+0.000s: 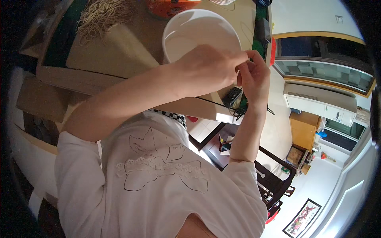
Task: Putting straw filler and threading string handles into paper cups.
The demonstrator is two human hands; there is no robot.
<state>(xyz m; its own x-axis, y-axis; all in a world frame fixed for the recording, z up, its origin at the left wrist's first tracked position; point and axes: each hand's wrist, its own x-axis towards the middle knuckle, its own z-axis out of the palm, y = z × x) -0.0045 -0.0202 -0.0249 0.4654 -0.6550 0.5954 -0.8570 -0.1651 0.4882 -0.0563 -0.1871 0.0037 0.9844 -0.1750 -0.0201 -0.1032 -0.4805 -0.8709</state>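
My left hand (208,67) reaches across in front of a white round tub (178,29) on the table, covering part of its near rim. Its fingers are closed, and their tips meet those of my right hand (257,77) just beyond the tub's right side. The right hand is closed too, with thumb and forefinger bent together in a pinch. Whatever lies between the fingertips is too small or too hidden to make out.
A tangled bundle of tan cord (104,18) lies at the table's far left. Behind the tub sits an orange container (170,8). A black adapter (232,97) with coiled cable rests near the table edge below my hands. A dark wooden chair (274,180) stands to the right.
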